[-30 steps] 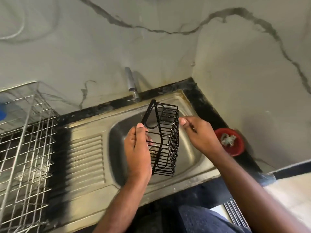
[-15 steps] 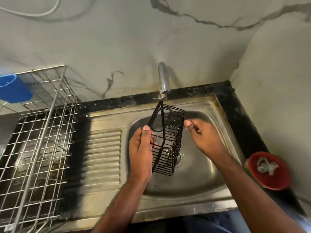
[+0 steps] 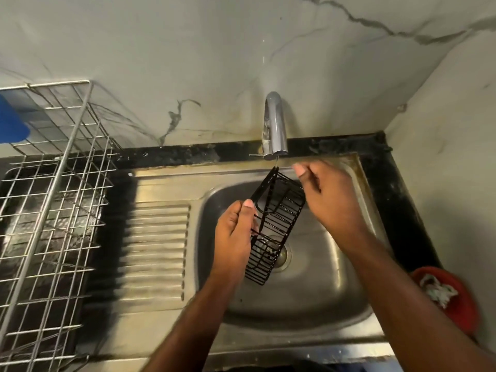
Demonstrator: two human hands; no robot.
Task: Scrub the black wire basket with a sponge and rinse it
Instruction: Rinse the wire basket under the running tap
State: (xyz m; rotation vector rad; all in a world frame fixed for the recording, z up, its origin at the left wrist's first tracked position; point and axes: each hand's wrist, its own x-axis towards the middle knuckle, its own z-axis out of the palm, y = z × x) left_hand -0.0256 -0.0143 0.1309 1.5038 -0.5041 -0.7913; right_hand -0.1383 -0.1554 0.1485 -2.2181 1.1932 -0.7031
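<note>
The black wire basket [image 3: 277, 226] hangs tilted over the steel sink [image 3: 316, 285], its top end just under the tap [image 3: 273, 124]. My left hand [image 3: 236, 237] grips the basket's left side, thumb on a wire. My right hand [image 3: 324, 194] is raised at the basket's upper right, close to the tap spout, fingers loosely curled and blurred, holding nothing that I can see. A thin thread of water seems to fall from the spout onto the basket's top. No sponge is in view.
A steel wire dish rack [image 3: 53, 200] stands on the left with a blue cup [image 3: 12, 122] at its far end. The ribbed drainboard [image 3: 158, 251] lies between rack and basin. A red bowl [image 3: 456, 304] holding a crumpled scrubber sits at the right.
The view swung right and down, centring the sink. The basket rose until its top end reached the spout. My right hand left the basket's right edge and lifted toward the tap.
</note>
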